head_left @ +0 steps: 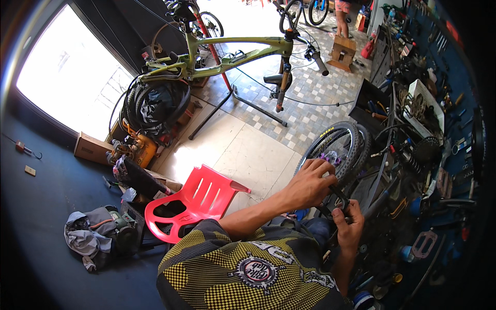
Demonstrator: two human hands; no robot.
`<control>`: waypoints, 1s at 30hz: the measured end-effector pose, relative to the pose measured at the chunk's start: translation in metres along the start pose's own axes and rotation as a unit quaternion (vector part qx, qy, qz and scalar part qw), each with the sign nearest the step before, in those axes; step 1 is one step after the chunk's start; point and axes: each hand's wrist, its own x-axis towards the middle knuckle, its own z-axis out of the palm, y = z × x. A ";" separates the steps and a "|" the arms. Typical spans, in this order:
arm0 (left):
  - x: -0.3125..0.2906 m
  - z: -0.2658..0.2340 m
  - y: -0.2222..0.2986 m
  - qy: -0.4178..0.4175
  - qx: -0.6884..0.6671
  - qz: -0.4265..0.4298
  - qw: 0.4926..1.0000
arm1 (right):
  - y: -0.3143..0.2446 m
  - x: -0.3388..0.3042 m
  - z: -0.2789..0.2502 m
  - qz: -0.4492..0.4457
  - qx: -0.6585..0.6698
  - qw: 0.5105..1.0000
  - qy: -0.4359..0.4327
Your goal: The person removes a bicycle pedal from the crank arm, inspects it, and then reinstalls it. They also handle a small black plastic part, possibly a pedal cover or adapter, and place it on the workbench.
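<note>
My left hand [311, 183] is closed, its curled fingers gripping the upper end of a dark, bar-shaped part [338, 195]. Just below and to the right, my right hand [349, 223] is closed on the same part's lower end, with the thumb laid over it. My fingers hide much of the part, and I cannot make out its exact kind. Right behind my hands stand bicycle wheels [356, 148] with black knobby tyres, close beside the workbench. A purple hub [330, 157] shows through the spokes.
A yellow-green bicycle frame [240, 61] hangs on a red stand [213, 51] with black legs. Nearer me, left, is a red plastic chair [199, 199]. The cluttered workbench at right holds tools and a white basket [429, 103]. A person's legs [341, 20] show behind a wooden stool [342, 51].
</note>
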 end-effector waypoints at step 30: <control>-0.006 -0.005 -0.005 -0.055 -0.463 -0.197 0.863 | 0.055 0.014 -0.012 0.069 0.295 0.952 -0.035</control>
